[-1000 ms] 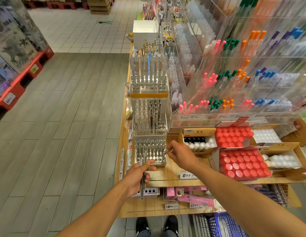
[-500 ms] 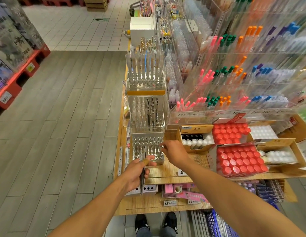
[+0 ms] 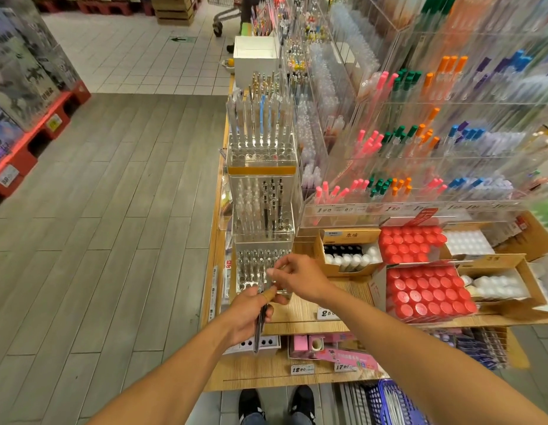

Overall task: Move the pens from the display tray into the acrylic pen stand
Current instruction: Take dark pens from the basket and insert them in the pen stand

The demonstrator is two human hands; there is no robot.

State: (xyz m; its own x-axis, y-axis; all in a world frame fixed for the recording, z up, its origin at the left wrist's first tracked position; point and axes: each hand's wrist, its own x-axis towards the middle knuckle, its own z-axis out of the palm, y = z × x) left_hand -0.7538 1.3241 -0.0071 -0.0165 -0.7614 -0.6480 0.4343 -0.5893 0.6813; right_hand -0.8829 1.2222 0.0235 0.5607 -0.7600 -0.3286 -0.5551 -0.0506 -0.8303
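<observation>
Pens (image 3: 260, 325) sit bundled in the left hand's (image 3: 249, 317) curled grip below the acrylic pen stand (image 3: 262, 268); right hand (image 3: 297, 276) pinches near their tips, contents unclear; advise drawing one out, seating it vertically in a free hole.

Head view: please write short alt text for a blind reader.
A person's left hand holds a bundle of pens while the right hand reaches to them, before a clear acrylic pen stand on a wooden shop shelf.
</observation>
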